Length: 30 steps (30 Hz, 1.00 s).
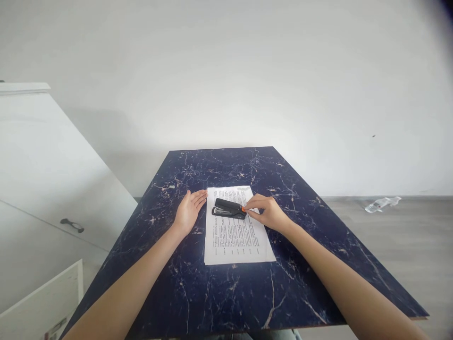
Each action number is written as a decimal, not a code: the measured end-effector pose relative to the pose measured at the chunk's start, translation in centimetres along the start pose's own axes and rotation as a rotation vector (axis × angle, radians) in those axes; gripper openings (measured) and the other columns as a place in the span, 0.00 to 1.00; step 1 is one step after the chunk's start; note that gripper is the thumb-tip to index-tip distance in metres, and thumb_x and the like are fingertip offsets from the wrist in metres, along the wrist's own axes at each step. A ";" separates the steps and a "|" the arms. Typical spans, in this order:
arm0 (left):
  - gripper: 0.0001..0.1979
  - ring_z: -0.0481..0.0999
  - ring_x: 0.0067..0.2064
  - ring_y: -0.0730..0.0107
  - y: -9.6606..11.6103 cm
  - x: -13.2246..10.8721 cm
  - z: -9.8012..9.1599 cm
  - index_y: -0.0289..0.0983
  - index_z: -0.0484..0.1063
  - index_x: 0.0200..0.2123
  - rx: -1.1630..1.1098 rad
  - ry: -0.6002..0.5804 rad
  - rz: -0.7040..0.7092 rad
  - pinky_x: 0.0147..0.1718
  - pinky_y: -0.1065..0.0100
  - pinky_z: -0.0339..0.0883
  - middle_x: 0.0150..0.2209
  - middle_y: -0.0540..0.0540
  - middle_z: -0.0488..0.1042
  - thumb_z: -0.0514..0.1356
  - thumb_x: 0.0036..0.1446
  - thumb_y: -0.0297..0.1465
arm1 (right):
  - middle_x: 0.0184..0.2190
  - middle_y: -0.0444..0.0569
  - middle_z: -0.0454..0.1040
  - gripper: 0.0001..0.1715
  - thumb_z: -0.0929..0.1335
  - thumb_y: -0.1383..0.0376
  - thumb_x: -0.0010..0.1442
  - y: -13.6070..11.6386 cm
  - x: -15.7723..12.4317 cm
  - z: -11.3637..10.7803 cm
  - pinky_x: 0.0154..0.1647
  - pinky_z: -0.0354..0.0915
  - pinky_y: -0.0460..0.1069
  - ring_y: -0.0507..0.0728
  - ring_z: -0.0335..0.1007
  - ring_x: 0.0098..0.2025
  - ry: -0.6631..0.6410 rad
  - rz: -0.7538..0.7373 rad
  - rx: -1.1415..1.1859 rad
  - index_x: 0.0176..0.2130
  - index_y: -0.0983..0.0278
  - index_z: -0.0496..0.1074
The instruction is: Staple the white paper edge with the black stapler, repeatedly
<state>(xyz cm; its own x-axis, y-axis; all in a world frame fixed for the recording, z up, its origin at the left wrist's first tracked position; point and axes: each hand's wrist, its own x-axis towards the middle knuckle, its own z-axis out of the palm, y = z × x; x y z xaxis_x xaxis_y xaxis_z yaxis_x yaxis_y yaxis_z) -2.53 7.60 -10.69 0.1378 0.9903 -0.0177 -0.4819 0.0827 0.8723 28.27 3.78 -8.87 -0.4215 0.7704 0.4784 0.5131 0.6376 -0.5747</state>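
Observation:
A black stapler [229,209] lies across a stack of printed paper sheets [237,250], its jaws parted toward the left. At its right end is a small orange part, which the thumb and fingertips of my right hand [269,211] pinch. My left hand [189,211] rests open beside the left edge of the paper, palm turned up and inward, fingertips at the sheet's border. Nothing is in that hand. The far ends of my right fingertips partly cover the stapler's orange end.
The paper lies on a dark blue marble-patterned table [219,293] against a pale wall. Left of it stands a white cabinet [42,165] with a black handle [72,225]. A crumpled clear plastic piece [382,204] is on the floor at right.

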 end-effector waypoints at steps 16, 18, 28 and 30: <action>0.21 0.74 0.62 0.53 -1.3 0.5 -0.3 0.33 0.80 0.45 0.060 0.092 0.052 0.69 0.51 0.57 0.56 0.33 0.78 0.54 0.70 0.44 | 0.30 0.49 0.77 0.21 0.67 0.55 0.69 -0.1 0.3 0.7 0.37 0.68 0.54 0.57 0.72 0.34 -0.059 0.054 0.006 0.27 0.60 0.76; 0.21 0.75 0.61 0.53 -1.4 0.5 -0.3 0.33 0.80 0.45 0.055 0.092 0.058 0.68 0.51 0.57 0.55 0.34 0.78 0.55 0.70 0.44 | 0.30 0.49 0.76 0.20 0.66 0.56 0.69 -0.2 0.3 0.7 0.39 0.69 0.55 0.58 0.72 0.35 -0.041 0.050 -0.022 0.28 0.60 0.75; 0.21 0.75 0.60 0.50 -1.7 0.6 -0.3 0.35 0.82 0.42 0.041 0.077 0.074 0.67 0.49 0.57 0.52 0.35 0.80 0.59 0.67 0.46 | 0.47 0.52 0.78 0.32 0.77 0.53 0.57 -0.8 0.5 2.5 0.49 0.71 0.60 0.64 0.74 0.49 -0.116 0.148 -0.172 0.58 0.57 0.72; 0.21 0.75 0.61 0.51 -1.8 0.5 -0.3 0.36 0.82 0.42 0.040 0.061 0.076 0.67 0.50 0.57 0.52 0.36 0.80 0.58 0.67 0.46 | 0.43 0.51 0.78 0.27 0.76 0.56 0.59 -0.8 0.6 2.9 0.46 0.71 0.57 0.62 0.75 0.44 -0.139 0.177 -0.198 0.55 0.59 0.74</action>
<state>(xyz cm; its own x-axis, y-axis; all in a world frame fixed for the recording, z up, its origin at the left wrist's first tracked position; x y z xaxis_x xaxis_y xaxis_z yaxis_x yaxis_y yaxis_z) -1.85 7.97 -12.35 0.0485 0.9986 0.0204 -0.4538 0.0038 0.8911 25.41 3.75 -10.05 -0.4037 0.8712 0.2793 0.7180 0.4909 -0.4934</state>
